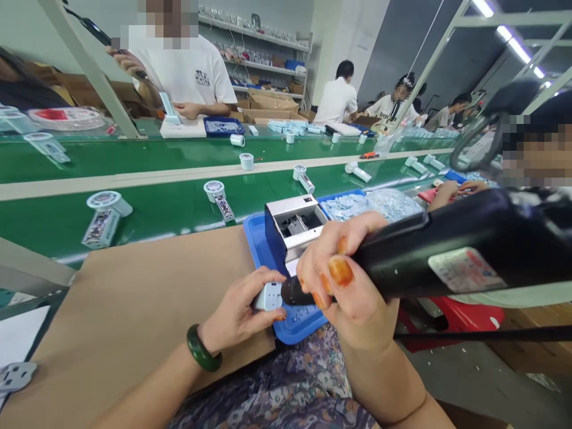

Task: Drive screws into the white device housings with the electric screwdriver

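Observation:
My right hand (348, 274) is wrapped around a black electric screwdriver (402, 253), which lies slanted across the right of the view. Its tip meets a small light-blue plastic housing (270, 296) with small holes in its end face. Fingers and thumb of my left hand (243, 307) grip that housing from both sides, over the edge of a blue tray (297, 328). Tiny screws lie scattered in the tray. A metal screw feeder box (295, 223) stands at its far end, partly hidden behind my right hand.
Brown cardboard (174, 298) covers the bench at left. Beyond it runs a green conveyor belt (170, 223) carrying several pale-blue fan-like units (107, 208). A blue bin of small plastic parts (346, 205) sits behind the feeder. Across the belt a co-worker (179, 71) holds another screwdriver.

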